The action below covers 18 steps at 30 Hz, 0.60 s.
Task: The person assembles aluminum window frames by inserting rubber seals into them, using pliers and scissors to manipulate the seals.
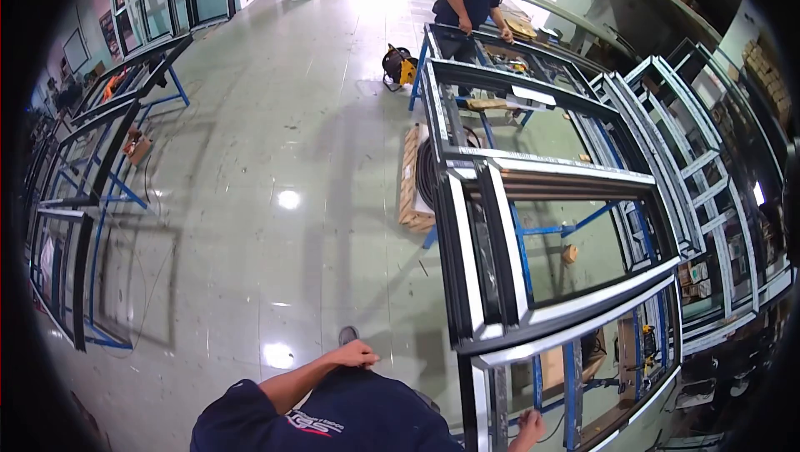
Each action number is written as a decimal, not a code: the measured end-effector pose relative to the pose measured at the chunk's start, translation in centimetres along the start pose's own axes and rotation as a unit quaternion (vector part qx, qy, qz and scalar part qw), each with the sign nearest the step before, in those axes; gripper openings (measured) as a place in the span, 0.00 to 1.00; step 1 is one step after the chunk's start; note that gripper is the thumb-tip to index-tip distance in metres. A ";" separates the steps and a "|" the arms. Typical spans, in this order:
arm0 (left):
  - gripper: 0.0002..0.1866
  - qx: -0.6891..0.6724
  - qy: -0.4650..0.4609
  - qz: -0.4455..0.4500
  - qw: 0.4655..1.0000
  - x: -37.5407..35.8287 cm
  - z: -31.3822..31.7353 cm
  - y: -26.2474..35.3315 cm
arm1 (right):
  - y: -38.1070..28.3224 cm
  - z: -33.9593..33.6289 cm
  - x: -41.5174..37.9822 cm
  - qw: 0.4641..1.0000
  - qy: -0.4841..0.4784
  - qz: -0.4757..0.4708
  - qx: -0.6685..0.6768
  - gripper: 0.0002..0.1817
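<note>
I record the near frame (482, 406) on the near side of the stacked frames (575, 304). Left of them, my left hand (358, 356) has its grip curled together; nearer than them, my right hand's (531, 427) grip I cannot tell. An unsighted turn could scuff edges.

The navy shirt (358, 412) shows "BS" lettering (315, 426); its remaining letters are unclear.

Blue stands (419, 81) hold up the stacked black-and-white frames (510, 256) here; on the glossy tiled floor (242, 169) sit a yellow-and-black reel (406, 70) and a wooden crate (408, 177).
</note>
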State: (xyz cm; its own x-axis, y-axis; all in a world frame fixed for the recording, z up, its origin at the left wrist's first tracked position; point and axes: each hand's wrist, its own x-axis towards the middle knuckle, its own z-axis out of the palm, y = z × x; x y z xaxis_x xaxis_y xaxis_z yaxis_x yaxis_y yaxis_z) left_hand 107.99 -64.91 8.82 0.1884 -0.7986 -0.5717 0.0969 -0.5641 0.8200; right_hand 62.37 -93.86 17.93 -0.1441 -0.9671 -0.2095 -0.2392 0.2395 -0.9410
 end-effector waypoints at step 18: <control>0.10 0.070 0.279 -0.213 0.934 0.6 -34.3 -11.1 | -23.2 69.5 1.8 0.872 -0.475 -0.117 -0.024 0.11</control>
State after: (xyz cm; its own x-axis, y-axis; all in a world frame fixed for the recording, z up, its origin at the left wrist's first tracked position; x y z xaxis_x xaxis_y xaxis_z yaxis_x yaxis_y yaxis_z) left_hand 140.52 -51.92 0.37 0.6451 -0.2839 -0.7094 0.1572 -0.8593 0.4868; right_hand 134.43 -107.10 20.88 0.7682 -0.6198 -0.1605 -0.1985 0.0079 -0.9801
